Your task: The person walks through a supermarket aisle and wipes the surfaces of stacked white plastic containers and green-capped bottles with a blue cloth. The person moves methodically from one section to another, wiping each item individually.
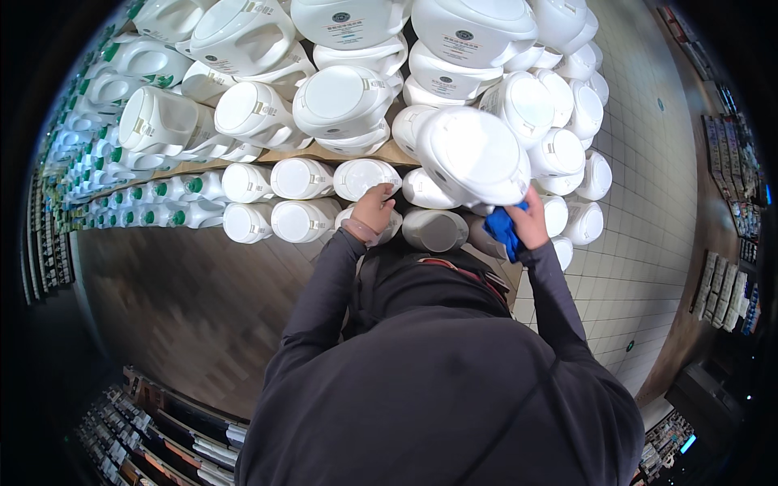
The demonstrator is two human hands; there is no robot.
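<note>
Rows of white plastic jugs lie stacked on a wooden shelf unit, their flat round ends facing me. My right hand [527, 220] is at the lower edge of a larger white jug [474, 157] that sticks out towards me, and it holds a crumpled blue cloth [506, 232] against the palm. Whether its fingers also grip the jug is unclear. My left hand [374, 212], with a band at the wrist, is at the lower rows, in front of a white jug [366, 180]. Its fingers are slightly bent and apart, and nothing shows in them.
Clear bottles with green caps [160, 189] fill the left part of the shelf [328, 153]. More white jugs [582, 222] continue round its right corner. Wood-look floor [200, 304] lies to the left, a tiled floor [638, 243] to the right. Other stocked shelves [176, 437] stand farther off.
</note>
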